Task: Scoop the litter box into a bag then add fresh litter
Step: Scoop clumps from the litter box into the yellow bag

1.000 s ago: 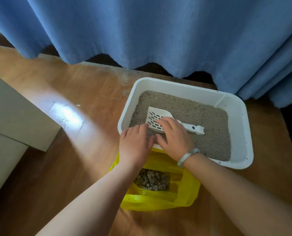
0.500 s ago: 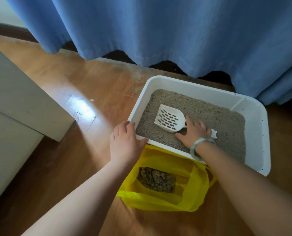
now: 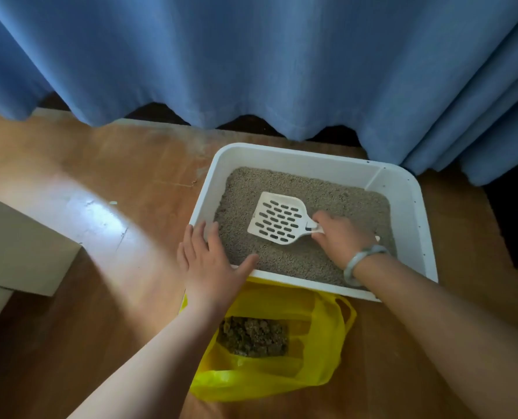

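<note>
A white litter box [image 3: 409, 207] holding grey litter [image 3: 336, 189] sits on the wooden floor under the curtain. A white slotted scoop [image 3: 277, 217] lies on the litter with its head toward the left. My right hand [image 3: 341, 237] grips the scoop's handle, a pale bangle on the wrist. My left hand [image 3: 211, 261] rests flat with straight fingers on the box's near left corner. A yellow plastic bag [image 3: 321, 352] lies open on the floor just in front of the box, with dark clumps of used litter [image 3: 253, 335] inside.
A blue curtain [image 3: 251, 62] hangs right behind the box, its hem near the floor. A grey-beige cabinet or box [image 3: 19, 246] stands at the left edge. Bare wooden floor [image 3: 106, 182] with a bright patch of light lies between it and the litter box.
My right hand slid from the scoop's head to its handle and closed around it. My left hand shifted to the box's near left corner. The head camera moved closer.
</note>
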The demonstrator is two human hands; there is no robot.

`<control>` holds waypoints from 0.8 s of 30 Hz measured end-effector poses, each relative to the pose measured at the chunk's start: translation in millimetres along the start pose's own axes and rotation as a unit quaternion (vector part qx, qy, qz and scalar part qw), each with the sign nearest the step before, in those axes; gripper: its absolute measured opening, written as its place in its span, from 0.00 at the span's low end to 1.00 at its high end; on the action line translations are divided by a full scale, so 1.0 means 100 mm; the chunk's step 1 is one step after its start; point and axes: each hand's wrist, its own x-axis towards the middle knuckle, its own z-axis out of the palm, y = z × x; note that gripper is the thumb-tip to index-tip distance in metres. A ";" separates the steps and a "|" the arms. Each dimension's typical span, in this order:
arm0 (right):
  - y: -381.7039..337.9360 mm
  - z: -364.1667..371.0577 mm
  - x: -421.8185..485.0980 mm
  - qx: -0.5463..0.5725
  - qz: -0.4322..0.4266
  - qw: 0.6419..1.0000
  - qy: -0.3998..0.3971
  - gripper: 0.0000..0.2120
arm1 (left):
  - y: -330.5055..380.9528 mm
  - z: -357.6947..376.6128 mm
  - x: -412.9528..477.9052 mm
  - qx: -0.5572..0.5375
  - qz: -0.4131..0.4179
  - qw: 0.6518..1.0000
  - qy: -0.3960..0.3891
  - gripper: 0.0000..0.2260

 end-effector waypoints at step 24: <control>-0.39 -0.20 0.21 -0.165 -0.060 0.968 -0.180 0.12 | -0.28 -0.13 0.14 -0.040 0.022 0.996 -0.076 0.61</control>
